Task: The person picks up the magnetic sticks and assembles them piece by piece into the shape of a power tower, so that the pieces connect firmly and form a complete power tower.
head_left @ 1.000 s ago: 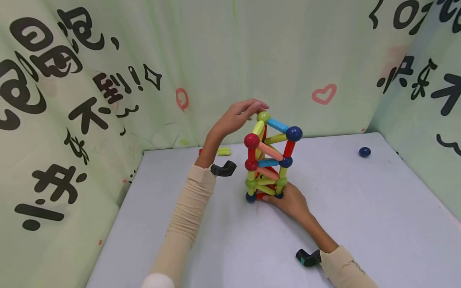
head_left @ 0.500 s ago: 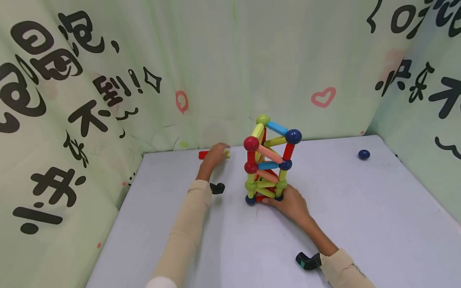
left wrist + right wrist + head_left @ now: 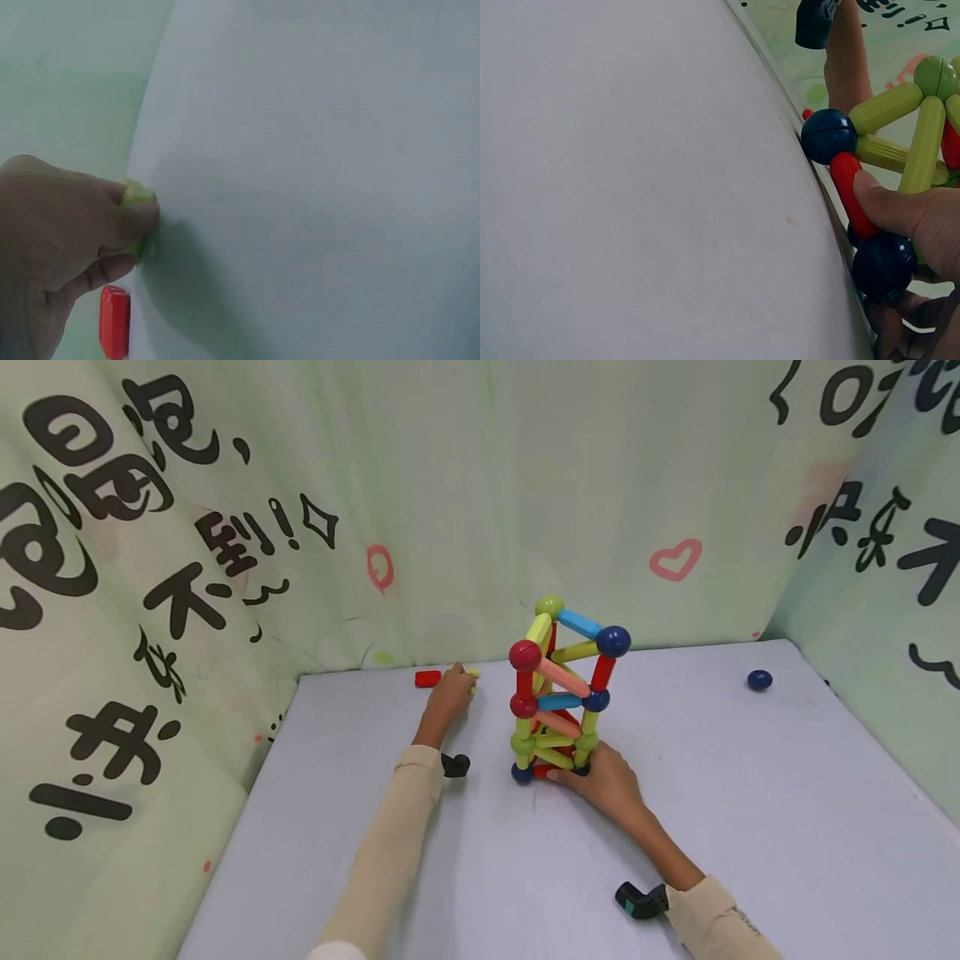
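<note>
A tower of magnetic rods and balls (image 3: 558, 677) stands upright at the middle of the table, in red, blue, salmon, yellow-green and navy. Low on its near right side my right hand (image 3: 606, 781) grips the base, the thumb on a red rod (image 3: 851, 193) between two navy balls. Near the back edge, left of the tower, my left hand (image 3: 448, 700) pinches a yellow-green rod (image 3: 136, 195) between thumb and fingers. Part of that rod is hidden behind the fingers. Just beside this hand lies a red rod (image 3: 428, 678).
A navy ball (image 3: 760, 680) lies far right on the white table (image 3: 720, 777). A pale green curtain (image 3: 585, 485) with black lettering rises directly behind the table's back edge and on both sides.
My left hand has left the tower's top, moved down and left to the back edge, and taken hold of the yellow-green rod. The right hand stays at the tower's base.
</note>
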Demonstrator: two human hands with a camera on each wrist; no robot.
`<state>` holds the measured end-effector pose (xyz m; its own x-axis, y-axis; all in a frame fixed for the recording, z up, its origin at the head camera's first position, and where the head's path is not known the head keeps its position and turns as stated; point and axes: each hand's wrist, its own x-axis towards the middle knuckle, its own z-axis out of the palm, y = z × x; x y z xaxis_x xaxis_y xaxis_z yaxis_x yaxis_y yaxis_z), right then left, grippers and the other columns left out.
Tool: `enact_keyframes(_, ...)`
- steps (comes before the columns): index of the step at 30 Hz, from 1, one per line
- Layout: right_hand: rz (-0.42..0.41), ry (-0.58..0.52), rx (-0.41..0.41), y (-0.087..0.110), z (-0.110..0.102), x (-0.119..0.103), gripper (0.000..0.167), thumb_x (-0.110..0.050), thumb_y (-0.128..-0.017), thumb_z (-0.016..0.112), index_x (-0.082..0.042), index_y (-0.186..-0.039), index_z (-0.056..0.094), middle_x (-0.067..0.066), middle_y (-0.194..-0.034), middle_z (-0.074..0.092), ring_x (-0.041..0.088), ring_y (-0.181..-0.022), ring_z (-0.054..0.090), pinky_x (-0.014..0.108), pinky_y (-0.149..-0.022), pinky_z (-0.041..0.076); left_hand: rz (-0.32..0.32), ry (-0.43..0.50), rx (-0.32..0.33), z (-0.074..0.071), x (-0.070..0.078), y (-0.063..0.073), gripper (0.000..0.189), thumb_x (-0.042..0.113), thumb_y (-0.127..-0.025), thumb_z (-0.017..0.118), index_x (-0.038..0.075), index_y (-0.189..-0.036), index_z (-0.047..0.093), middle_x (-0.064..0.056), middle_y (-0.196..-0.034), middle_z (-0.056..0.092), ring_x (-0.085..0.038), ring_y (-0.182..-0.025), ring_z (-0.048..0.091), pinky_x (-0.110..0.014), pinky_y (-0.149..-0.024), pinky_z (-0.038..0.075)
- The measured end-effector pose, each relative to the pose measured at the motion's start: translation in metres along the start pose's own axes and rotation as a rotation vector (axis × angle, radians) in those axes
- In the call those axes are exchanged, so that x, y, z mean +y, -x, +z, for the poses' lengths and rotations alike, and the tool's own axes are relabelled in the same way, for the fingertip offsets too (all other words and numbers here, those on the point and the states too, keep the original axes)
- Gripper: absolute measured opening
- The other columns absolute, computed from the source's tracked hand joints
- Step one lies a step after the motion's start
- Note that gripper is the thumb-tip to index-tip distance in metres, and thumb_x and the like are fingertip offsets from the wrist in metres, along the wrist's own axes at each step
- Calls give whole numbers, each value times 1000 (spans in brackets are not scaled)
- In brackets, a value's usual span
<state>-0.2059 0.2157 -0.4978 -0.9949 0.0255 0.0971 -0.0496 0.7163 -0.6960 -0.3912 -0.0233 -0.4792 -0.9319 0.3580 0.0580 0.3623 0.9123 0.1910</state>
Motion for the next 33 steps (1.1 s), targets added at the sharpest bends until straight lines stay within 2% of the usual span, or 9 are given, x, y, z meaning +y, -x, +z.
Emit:
enact_keyframes(4, -7, -5, -1, -1, 2, 1, 61, -38, -79, 81, -4, -123, 56, 16, -112, 69, 31, -102, 64, 49, -85, 54, -12, -81, -46, -3, 0, 4, 19, 11, -94, 63, 4, -110, 72, -12, -113, 64, -23, -99, 60, -32, -91, 54)
enact_keyframes(6, -11, -9, -2, -1, 2, 1, 62, -39, -79, 81, -6, -124, 55, 15, -114, 68, 31, -105, 64, 50, -87, 53, -20, -46, -36, -5, 1, 7, 21, 14, -94, 64, 5, -111, 72, -10, -110, 66, -21, -96, 60, -32, -87, 55)
enact_keyframes(9, -23, -8, -2, -2, 3, 3, 62, -39, -79, 81, -7, -125, 55, 15, -115, 68, 31, -106, 64, 51, -87, 53, -51, 194, 18, -12, 5, 13, 25, 18, -95, 64, 4, -115, 67, -9, -108, 65, -21, -94, 60, -32, -81, 54)
enact_keyframes(13, -41, 9, 2, -2, 4, 3, 58, -36, -80, 81, -5, -122, 56, 15, -109, 68, 29, -98, 65, 46, -81, 54, -18, 668, 160, -38, 17, 26, 31, 20, -99, 57, 0, -123, 55, -14, -107, 64, -26, -88, 63, -27, -73, 53)
enact_keyframes(17, -82, 9, -6, -3, 5, 2, 55, -33, -80, 81, -2, -118, 57, 13, -98, 68, 24, -86, 62, 36, -70, 51, 104, 1042, 301, -78, 34, 45, 35, 21, -101, 54, 0, -129, 47, -19, -105, 63, -27, -78, 65, -21, -65, 51)
enact_keyframes(21, -112, -6, -25, -4, 6, 2, 52, -28, -81, 80, 0, -117, 56, 12, -93, 66, 23, -83, 59, 32, -68, 46, 263, 1250, 422, -117, 55, 68, 35, 14, -100, 56, 0, -130, 46, -22, -106, 63, -18, -78, 64, -19, -68, 52)
enact_keyframes(24, -119, -5, -39, -5, 8, 2, 52, -26, -81, 80, -2, -121, 55, 12, -98, 67, 23, -88, 60, 34, -72, 48, 359, 1250, 499, -138, 68, 85, 33, 9, -98, 57, -1, -128, 49, -22, -108, 63, -16, -83, 65, -25, -74, 55)
enact_keyframes(28, -147, -21, -54, -5, 13, -1, 55, -25, -82, 80, -4, -125, 54, 13, -105, 68, 25, -94, 62, 39, -79, 52, 419, 1054, 585, -152, 81, 104, 31, 10, -95, 63, -1, -124, 58, -18, -108, 67, -20, -93, 65, -31, -80, 55)
enact_keyframes(33, -173, -50, -77, -7, 16, -7, 52, -23, -81, 80, -4, -124, 56, 10, -103, 69, 22, -91, 62, 38, -79, 53, 446, 865, 620, -156, 89, 116, 33, 12, -93, 66, 0, -123, 62, -13, -109, 68, -21, -99, 63, -29, -78, 53)
